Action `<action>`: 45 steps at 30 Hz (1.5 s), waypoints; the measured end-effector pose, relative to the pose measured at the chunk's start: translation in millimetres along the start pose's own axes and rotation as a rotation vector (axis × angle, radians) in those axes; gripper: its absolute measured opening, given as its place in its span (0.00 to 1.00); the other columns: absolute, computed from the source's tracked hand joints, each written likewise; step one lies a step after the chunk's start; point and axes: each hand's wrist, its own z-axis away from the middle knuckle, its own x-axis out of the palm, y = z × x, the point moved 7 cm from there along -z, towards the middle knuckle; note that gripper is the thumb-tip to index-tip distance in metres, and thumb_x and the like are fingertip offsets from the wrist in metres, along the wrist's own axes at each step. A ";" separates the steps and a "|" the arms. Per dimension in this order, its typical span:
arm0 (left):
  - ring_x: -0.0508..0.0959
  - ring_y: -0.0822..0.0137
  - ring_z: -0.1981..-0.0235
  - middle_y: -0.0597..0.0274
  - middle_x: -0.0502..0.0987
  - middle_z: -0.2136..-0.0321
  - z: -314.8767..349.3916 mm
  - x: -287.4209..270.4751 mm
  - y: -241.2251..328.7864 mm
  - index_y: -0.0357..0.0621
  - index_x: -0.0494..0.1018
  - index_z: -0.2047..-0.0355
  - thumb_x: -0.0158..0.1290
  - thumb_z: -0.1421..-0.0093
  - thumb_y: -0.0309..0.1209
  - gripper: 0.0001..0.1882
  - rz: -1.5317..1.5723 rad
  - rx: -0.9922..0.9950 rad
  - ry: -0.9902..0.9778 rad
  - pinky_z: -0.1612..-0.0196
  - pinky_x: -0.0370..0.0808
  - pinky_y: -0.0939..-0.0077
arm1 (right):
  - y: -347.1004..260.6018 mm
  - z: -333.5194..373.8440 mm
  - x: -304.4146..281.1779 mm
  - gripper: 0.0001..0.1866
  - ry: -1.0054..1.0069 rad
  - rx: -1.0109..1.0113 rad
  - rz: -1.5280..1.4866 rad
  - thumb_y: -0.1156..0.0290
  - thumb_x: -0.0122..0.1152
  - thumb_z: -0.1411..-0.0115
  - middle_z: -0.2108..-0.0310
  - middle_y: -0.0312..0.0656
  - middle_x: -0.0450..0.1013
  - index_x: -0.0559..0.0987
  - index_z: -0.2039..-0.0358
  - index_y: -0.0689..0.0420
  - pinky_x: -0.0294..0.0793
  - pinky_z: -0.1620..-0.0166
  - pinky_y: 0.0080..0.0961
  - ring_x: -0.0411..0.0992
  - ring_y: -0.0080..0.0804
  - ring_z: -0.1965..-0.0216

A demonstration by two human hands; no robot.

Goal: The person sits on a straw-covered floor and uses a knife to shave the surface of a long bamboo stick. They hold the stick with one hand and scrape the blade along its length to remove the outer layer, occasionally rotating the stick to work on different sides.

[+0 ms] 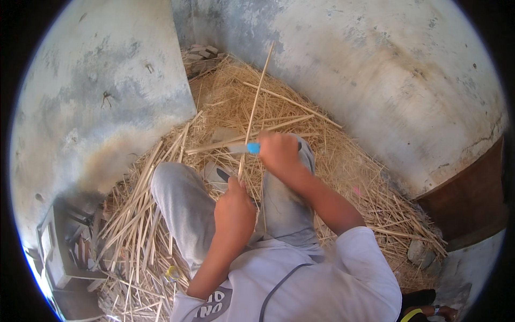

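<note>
My left hand (235, 212) is closed around the lower end of a long, thin bamboo-like strip (259, 91), which slants up and away between my knees. My right hand (280, 154) grips a knife by its blue handle (253, 148). The blade points left and crosses the strip just above my left hand; its edge is blurred, and whether it cuts in cannot be made out. A small dark shape (222, 174) shows beside my left thumb. Shavings and loose strips (295, 104) lie beyond my hands.
Pale, stained walls enclose the corner. Many split strips (137, 214) are heaped to my left, near a grey box-like thing (56, 247). Bricks (201, 53) sit at the far corner. A stone (420, 253) lies right, and another person's hand (445, 312) shows at lower right.
</note>
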 end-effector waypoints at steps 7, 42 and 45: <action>0.81 0.40 0.74 0.42 0.78 0.75 -2.8 12.1 -5.3 0.37 0.62 0.63 0.44 0.32 0.30 0.08 -0.161 -0.008 0.032 0.72 0.77 0.48 | 24.2 -37.8 16.2 0.07 -0.135 0.028 0.227 0.68 0.61 0.46 0.77 0.48 0.79 0.83 0.74 0.57 0.77 0.73 0.41 0.81 0.44 0.73; 0.81 0.53 0.81 0.53 0.77 0.74 -5.3 22.8 -24.3 0.38 0.65 0.62 0.53 0.45 0.22 0.11 -0.339 0.064 0.232 0.82 0.77 0.61 | -8.1 13.6 21.9 0.07 -0.238 -0.067 0.057 0.68 0.60 0.49 0.79 0.52 0.77 0.82 0.77 0.57 0.78 0.72 0.44 0.79 0.51 0.75; 0.81 0.53 0.80 0.52 0.76 0.73 -7.6 27.5 -29.8 0.38 0.65 0.61 0.54 0.46 0.22 0.12 -0.370 0.052 0.220 0.81 0.77 0.61 | -7.2 8.4 34.6 0.07 -0.263 -0.068 0.098 0.68 0.61 0.50 0.79 0.51 0.77 0.82 0.77 0.57 0.78 0.72 0.42 0.80 0.49 0.75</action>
